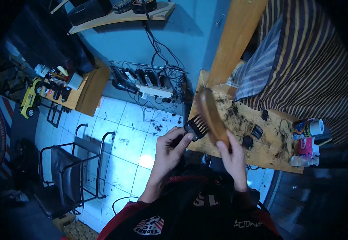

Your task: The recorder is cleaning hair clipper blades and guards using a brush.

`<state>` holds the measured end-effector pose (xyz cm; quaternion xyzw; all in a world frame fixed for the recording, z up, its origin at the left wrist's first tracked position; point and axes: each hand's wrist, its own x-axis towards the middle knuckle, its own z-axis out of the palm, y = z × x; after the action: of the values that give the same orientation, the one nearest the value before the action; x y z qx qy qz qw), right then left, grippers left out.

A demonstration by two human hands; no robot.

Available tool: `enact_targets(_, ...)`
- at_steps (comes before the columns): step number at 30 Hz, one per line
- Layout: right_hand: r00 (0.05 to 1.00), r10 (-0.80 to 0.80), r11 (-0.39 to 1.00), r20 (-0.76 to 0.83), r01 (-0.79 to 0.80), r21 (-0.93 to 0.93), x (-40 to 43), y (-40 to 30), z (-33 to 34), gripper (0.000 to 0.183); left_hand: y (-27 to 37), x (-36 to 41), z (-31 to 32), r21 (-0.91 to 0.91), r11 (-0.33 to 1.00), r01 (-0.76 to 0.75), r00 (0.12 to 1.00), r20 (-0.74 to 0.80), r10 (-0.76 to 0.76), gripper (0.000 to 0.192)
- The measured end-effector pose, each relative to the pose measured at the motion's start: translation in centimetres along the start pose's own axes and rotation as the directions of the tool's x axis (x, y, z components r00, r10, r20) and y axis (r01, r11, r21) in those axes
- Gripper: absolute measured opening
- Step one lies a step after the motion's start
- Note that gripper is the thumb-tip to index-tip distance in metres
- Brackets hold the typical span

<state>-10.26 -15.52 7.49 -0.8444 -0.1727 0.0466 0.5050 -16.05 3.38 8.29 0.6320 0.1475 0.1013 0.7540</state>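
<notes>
My left hand [171, 147] pinches a black clipper guard comb [195, 128], its teeth pointing right. In my right hand [232, 157] is a wooden-handled brush [212, 115], slightly blurred, its bristle side against or very near the guard's teeth. Both are above a wooden table [270, 156] strewn with dark hair clippings [234, 109]. To the right of the brush, more black guards lie on the table: one [257, 132] shows its clip side, another [247, 142] sits near my right hand, and a small dark piece [264, 115] is farther back.
Bottles and containers [307, 142] line the table's right end. A striped curtain [306, 66] hangs behind a wooden post [237, 39]. Several clippers [147, 78] and tangled cords hang on the wall. A metal-framed chair [69, 171] and a toy car [30, 97] are at left.
</notes>
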Motion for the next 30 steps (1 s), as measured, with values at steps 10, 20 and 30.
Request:
enact_targets(10,0.985,-0.126,0.974,0.12,0.1,0.201,-1.2,1.0,-1.4,0.044,0.4,-5.7,2.6,0.229,0.973,-0.002,0.964,-0.257,0.062,0.014)
enact_targets(20,0.964,-0.174,0.966,0.2,0.128,0.226,-0.5,-0.6,0.4,0.04,0.1,-9.0,1.2,0.216,0.968,-0.13,0.851,-0.476,0.22,0.01)
enact_targets(30,0.85,-0.296,0.945,0.436,0.195,0.261,-1.0,-6.2,7.3,0.041,1.3,-12.9,-6.6,0.768,0.632,-0.104,0.542,-0.489,0.684,0.017)
